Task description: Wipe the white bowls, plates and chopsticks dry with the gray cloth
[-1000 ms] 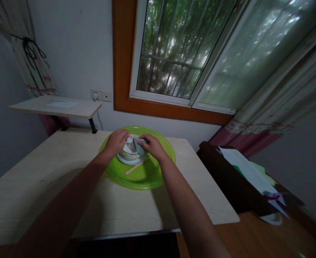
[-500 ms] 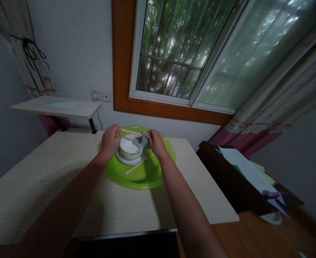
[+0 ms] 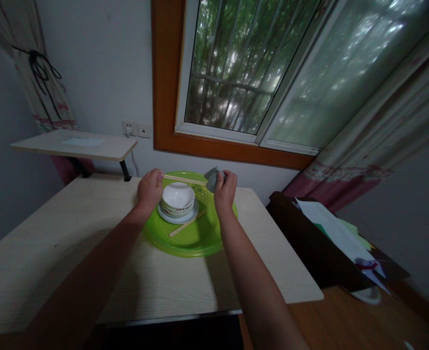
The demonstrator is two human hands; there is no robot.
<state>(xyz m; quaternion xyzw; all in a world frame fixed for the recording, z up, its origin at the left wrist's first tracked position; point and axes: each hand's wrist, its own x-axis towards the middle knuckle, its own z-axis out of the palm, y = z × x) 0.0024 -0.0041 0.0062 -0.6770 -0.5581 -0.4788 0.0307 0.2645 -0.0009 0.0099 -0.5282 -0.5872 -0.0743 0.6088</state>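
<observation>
My left hand (image 3: 150, 190) is closed on one end of a pair of pale chopsticks (image 3: 184, 180), held level above the far part of a round green tray (image 3: 196, 251). At their other end, my right hand (image 3: 225, 188) pinches a grey cloth (image 3: 213, 179); whether the cloth still wraps the tips is hard to make out. Below and between my hands, a stack of white bowls (image 3: 178, 196) rests on a white plate (image 3: 174, 219) in the tray. Another pair of chopsticks (image 3: 188, 222) lies on the tray, right of the bowls.
The tray stands on a pale wooden table (image 3: 170, 287). A small raised shelf (image 3: 76, 146) with a paper on it is at the table's back left. To the right, papers (image 3: 336, 233) lie on dark furniture (image 3: 298, 238). A window (image 3: 250, 68) is behind.
My right hand has moved right with the grey cloth, from above the bowls out towards the chopsticks' far end. The left hand has stayed in about the same place.
</observation>
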